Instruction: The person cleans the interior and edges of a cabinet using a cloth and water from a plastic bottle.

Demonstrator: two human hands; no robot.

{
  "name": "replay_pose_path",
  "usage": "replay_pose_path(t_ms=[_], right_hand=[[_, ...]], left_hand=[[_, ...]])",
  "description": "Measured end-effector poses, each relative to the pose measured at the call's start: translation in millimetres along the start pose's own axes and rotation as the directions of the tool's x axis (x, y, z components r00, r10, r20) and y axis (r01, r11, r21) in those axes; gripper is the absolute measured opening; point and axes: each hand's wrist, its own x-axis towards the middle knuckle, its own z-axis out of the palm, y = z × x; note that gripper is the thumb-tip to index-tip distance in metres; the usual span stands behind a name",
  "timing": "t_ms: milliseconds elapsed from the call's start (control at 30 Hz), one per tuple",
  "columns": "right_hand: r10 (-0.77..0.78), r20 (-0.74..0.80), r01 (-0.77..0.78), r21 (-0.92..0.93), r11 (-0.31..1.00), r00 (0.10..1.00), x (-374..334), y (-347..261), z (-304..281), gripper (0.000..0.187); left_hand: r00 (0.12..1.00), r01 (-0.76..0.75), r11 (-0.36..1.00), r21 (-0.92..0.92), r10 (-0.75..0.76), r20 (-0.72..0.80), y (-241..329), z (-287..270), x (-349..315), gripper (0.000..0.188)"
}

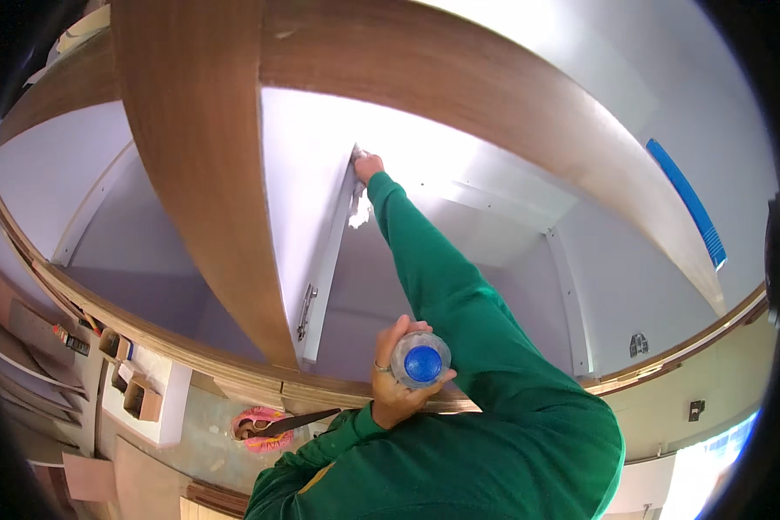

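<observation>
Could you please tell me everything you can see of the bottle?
The bottle has a round, clear, plastic-looking body and a round blue cap, which appears to be on. It is seen nearly end-on, cap toward the camera, so its length and contents cannot be told. The left hand grips it, fingers around its sides. In the view it overlaps the green right sleeve; whether they touch is unclear.
</observation>
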Motion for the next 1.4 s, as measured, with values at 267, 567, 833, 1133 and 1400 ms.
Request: replay_pose_path(t_ms=[267,567,833,1133,1400], right_hand=[[-0.049,-0.092,0.037,-0.133,0.99,0.995,61.8,37.5,11.2,0.036],[0.062,0.01,-0.063,0.152,0.986,0.998,41.6,38.8,22.2,0.034],[0.07,0.122,-0.112,0.379,0.919,0.99,45.3,29.5,22.9,0.041],[0.042,0.071,-0.071,0.483,0.873,0.997,72.1,55.4,42.1,0.035],[-0.206,0.119,0.201,0.06,0.978,0.971,45.8,32.5,-0.5,0.031]], left_hand=[[0.999,-0.011,1.0,0.013,0.011,0.047,8.4,3.9,-5.1,0.103],[0.997,-0.035,0.993,0.112,0.027,0.071,18.4,-5.1,5.3,0.102],[0.998,0.002,0.995,0.103,-0.01,0.069,16.1,-7.0,8.3,0.1],[0.998,-0.009,0.997,0.081,0.004,0.065,12.1,-3.0,7.8,0.105],[0.998,0.054,0.998,0.013,-0.054,0.036,7.8,-0.7,1.0,0.104]])
